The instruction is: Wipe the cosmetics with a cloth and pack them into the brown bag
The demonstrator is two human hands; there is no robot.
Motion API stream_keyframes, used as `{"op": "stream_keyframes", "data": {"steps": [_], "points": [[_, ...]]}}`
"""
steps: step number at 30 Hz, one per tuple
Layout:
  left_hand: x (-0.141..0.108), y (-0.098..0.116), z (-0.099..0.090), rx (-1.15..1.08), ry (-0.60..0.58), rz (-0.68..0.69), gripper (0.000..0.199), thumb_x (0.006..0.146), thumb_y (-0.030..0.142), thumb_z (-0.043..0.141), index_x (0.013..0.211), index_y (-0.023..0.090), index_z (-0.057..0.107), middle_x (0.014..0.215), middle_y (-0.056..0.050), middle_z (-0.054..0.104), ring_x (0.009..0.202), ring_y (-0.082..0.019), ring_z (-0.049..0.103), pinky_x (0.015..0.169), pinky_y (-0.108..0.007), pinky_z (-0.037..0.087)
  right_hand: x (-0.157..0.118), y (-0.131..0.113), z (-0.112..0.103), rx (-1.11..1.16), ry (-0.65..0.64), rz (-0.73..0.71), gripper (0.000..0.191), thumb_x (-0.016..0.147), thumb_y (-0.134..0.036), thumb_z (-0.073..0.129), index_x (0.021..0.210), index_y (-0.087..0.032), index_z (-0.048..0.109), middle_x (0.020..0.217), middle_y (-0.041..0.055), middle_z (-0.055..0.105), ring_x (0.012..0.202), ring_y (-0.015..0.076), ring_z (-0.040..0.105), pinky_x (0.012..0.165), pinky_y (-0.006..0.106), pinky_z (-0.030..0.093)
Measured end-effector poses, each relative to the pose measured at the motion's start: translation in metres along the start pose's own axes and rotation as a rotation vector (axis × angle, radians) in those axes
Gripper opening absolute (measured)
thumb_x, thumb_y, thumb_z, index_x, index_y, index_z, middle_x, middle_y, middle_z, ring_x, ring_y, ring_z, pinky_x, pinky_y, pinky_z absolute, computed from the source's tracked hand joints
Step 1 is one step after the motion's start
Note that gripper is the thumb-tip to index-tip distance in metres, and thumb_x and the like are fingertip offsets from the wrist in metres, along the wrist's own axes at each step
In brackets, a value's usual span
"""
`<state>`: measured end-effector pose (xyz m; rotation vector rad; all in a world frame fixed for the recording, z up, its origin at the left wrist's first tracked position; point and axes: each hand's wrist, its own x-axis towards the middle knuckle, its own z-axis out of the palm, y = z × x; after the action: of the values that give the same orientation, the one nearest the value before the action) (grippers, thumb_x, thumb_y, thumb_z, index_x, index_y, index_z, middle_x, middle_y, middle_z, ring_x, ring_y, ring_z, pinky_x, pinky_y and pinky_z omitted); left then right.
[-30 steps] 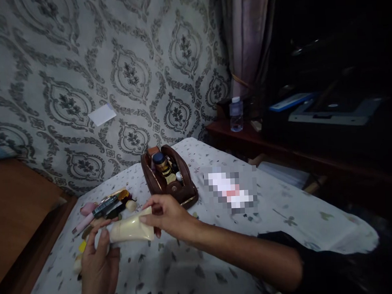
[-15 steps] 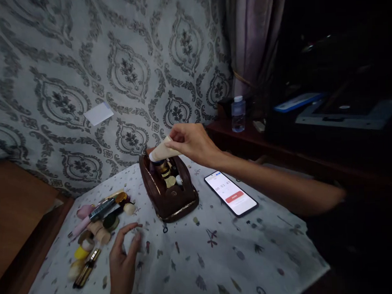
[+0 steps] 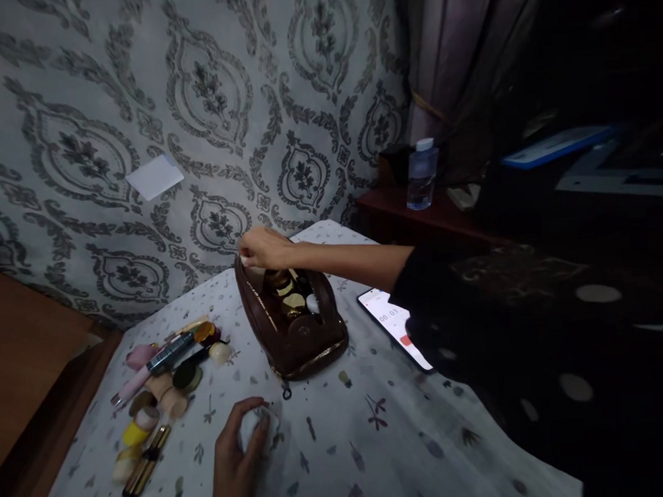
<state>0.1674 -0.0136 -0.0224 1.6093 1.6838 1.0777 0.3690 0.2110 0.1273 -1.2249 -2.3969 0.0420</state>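
Note:
My right hand [image 3: 266,248] reaches over the far end of an open brown cosmetic bag [image 3: 300,345]. Its fingers are closed on a pale cream tube [image 3: 256,278], mostly hidden below the hand and inside the bag. Gold-capped containers [image 3: 293,303] and a white round lid [image 3: 313,303] show in the bag's mouth. Nearer to me, my left hand [image 3: 241,446] curls around a small whitish round object [image 3: 252,426] just above the tablecloth; its kind is unclear. Left of it lies a loose group of cosmetics, among them a pink-and-grey tube [image 3: 155,366] and a gold-and-black stick [image 3: 147,462].
A phone [image 3: 393,326] with a lit timer lies right of the bag, partly covered by my dark sleeve [image 3: 494,322]. Behind, a clear bottle [image 3: 421,175] stands on a dark red surface [image 3: 373,203]. The patterned wall [image 3: 209,100] rises behind the table.
My right hand has moved left and down, lowering the cream tube into the bag. My left hand has shifted right with the whitish object. The view has turned slightly, and my sleeve now overlaps the phone.

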Motion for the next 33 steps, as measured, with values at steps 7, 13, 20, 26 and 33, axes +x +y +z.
{"op": "stream_keyframes", "data": {"steps": [7,13,20,26,33], "points": [[0.006,-0.005,-0.001,-0.02,-0.008,-0.061,0.041,0.074,0.058,0.067,0.091,0.022,0.071,0.097,-0.006,0.074,0.1,-0.03,0.065,0.092,-0.037,0.049,0.02,0.02,0.018,0.004,-0.089,-0.126,0.021,0.081,-0.015,0.064,0.098,-0.018,0.074,0.091,0.002,0.074,0.084,0.0155,0.064,0.063,0.022,0.036],[0.008,-0.004,-0.002,-0.025,-0.021,-0.086,0.044,0.072,0.061,0.067,0.091,0.021,0.071,0.097,-0.007,0.074,0.101,-0.031,0.065,0.093,-0.038,0.048,0.022,0.021,0.027,-0.033,-0.164,-0.13,0.026,0.077,-0.012,0.064,0.099,-0.019,0.076,0.1,0.0055,0.075,0.095,0.0197,0.066,0.068,0.023,0.04],[0.009,-0.004,-0.002,-0.006,-0.029,-0.091,0.046,0.071,0.063,0.067,0.091,0.021,0.071,0.096,-0.007,0.074,0.099,-0.031,0.065,0.093,-0.038,0.048,0.027,0.011,0.027,-0.08,-0.184,0.08,0.032,0.076,-0.011,0.063,0.107,-0.015,0.073,0.112,0.0151,0.072,0.102,0.0278,0.068,0.07,0.028,0.048],[0.009,-0.004,-0.001,-0.012,-0.034,-0.076,0.044,0.072,0.062,0.067,0.09,0.022,0.071,0.094,-0.006,0.073,0.096,-0.03,0.065,0.092,-0.036,0.048,0.031,0.009,0.028,-0.074,-0.177,0.125,0.033,0.077,-0.007,0.061,0.108,-0.012,0.072,0.113,0.0158,0.072,0.104,0.0266,0.067,0.073,0.027,0.048],[0.01,-0.004,-0.002,-0.008,-0.049,-0.08,0.043,0.073,0.061,0.066,0.091,0.022,0.071,0.094,-0.005,0.073,0.096,-0.029,0.065,0.092,-0.036,0.047,0.034,0.023,0.034,-0.044,-0.173,-0.036,0.029,0.08,-0.011,0.06,0.106,-0.016,0.074,0.106,0.0069,0.074,0.1,0.0194,0.065,0.07,0.022,0.043]]}}
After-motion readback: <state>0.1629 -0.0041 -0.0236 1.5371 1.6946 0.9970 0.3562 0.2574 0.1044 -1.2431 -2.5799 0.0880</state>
